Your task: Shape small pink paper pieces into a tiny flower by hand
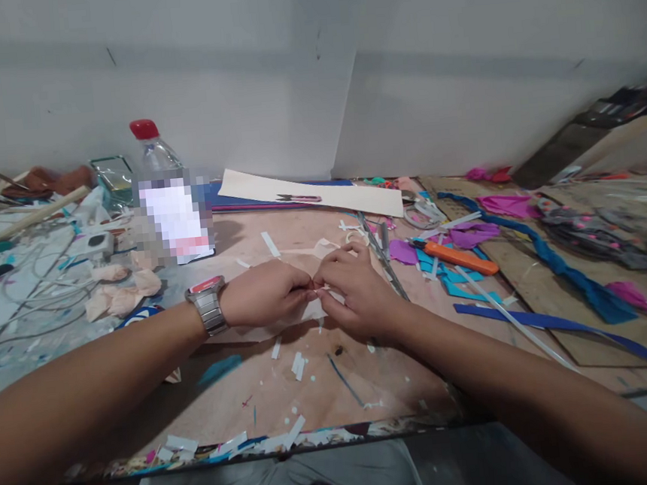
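Observation:
My left hand [268, 291], with a metal watch [211, 306] on its wrist, is pinched closed over the middle of the wooden table [308, 395]. Fingertip to fingertip with it, my right hand [355, 289] is also pinched. Between the fingertips shows a bit of thin, pale material [317, 292], too small to make out well. A pale, translucent sheet [252, 332] lies under or hangs below my left hand. Small white strips [299, 365] are scattered near both hands.
A red-capped bottle [160, 152] and a blurred-out phone [177, 217] stand at the back left. Behind the hands lies a cream strip [319, 196] with small snips [298, 198]. To the right are an orange cutter [461, 257], scissors [381, 249] and a blue ribbon [568, 323].

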`<state>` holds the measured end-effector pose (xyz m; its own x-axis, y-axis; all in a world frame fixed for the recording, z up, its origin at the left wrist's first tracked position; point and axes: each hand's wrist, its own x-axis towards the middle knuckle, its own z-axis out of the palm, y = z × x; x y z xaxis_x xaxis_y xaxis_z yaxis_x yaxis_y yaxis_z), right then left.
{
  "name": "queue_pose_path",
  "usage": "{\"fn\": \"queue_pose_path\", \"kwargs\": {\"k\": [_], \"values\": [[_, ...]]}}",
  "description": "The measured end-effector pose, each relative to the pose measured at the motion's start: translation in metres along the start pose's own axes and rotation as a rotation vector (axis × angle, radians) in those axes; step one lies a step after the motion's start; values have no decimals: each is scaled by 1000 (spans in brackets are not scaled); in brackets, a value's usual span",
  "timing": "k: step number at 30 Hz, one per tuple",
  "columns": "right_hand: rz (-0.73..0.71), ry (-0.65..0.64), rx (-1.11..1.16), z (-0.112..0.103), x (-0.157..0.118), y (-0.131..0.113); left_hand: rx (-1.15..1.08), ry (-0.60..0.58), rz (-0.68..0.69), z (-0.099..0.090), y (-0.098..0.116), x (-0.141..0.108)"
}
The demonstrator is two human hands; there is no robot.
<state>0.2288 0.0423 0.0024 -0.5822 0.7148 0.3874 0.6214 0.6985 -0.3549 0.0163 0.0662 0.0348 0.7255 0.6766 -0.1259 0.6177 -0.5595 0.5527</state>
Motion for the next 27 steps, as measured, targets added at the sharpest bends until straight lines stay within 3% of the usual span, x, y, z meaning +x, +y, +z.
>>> {"fn": "queue_pose_path", "kwargs": {"k": [10,27], "values": [[-23,68,-19,-3,0,0,-78,-6,128,-5,-11,-1],[-87,80,-131,-7,0,-1,-152,7,126,-5,-13,0]]}}
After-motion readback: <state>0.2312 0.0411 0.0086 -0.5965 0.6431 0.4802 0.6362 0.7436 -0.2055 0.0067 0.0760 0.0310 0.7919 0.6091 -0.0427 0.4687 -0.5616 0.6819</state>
